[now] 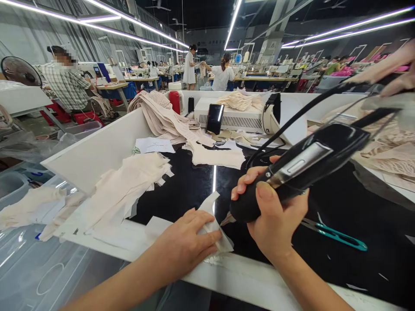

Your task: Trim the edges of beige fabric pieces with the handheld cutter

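Observation:
My left hand lies flat with its fingers spread on a small pale piece of fabric at the table's front edge. In my right hand is a black corded hand tool with a silver strip along its top. The fingers wrap its rounded near end, which tilts down close to the fabric. What lies beneath that end is mostly hidden, and I cannot make out the tool's exact kind. Teal thread snips rest on the black work surface to the right of my right hand.
Stacked pale cut pieces lie at left; another cut piece lies ahead. A phone leans on a white vented box. Black cables arch at right, near another person's hand. People and sewing tables stand beyond.

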The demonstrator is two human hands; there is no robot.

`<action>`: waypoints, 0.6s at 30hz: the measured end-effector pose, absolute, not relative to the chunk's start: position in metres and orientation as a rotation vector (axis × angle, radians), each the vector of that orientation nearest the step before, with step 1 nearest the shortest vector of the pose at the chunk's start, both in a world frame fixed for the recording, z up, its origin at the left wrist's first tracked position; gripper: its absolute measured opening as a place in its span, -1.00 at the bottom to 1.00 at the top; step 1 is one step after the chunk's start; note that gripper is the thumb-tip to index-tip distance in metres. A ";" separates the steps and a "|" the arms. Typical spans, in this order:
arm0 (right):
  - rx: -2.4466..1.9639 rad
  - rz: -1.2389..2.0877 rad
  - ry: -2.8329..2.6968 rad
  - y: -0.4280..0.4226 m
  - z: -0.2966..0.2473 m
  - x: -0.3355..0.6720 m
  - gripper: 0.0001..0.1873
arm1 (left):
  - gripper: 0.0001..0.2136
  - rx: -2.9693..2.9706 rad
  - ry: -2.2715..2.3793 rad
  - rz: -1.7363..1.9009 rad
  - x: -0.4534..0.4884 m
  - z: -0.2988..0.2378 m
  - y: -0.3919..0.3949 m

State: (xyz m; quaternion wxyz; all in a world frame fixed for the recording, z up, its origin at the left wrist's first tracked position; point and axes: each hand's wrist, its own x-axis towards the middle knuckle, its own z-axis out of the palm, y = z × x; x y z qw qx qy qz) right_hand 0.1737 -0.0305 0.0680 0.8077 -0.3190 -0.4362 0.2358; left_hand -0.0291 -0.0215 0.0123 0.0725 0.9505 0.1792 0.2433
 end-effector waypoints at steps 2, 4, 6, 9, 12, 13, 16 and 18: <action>-0.681 0.512 -0.945 -0.028 0.066 0.172 -0.59 | -0.79 2.844 0.553 0.716 -0.029 0.013 -0.022; -0.677 0.510 -0.953 -0.026 0.064 0.171 -0.58 | -0.79 2.839 0.566 0.705 -0.030 0.013 -0.022; -0.672 0.506 -0.962 -0.026 0.062 0.170 -0.60 | -0.79 2.838 0.568 0.701 -0.030 0.013 -0.022; -0.686 0.495 -0.977 -0.026 0.062 0.169 -0.64 | -0.79 2.841 0.560 0.707 -0.031 0.012 -0.023; -0.682 0.484 -0.975 -0.023 0.064 0.170 -0.63 | -0.80 2.842 0.569 0.734 -0.030 0.012 -0.023; -0.672 0.479 -0.968 -0.021 0.064 0.169 -0.63 | -0.80 2.843 0.573 0.740 -0.030 0.012 -0.024; -0.655 0.478 -0.951 -0.016 0.065 0.168 -0.64 | -0.81 2.849 0.579 0.733 -0.029 0.013 -0.023; -0.659 0.487 -0.954 -0.014 0.064 0.167 -0.65 | -0.81 2.854 0.585 0.726 -0.028 0.013 -0.024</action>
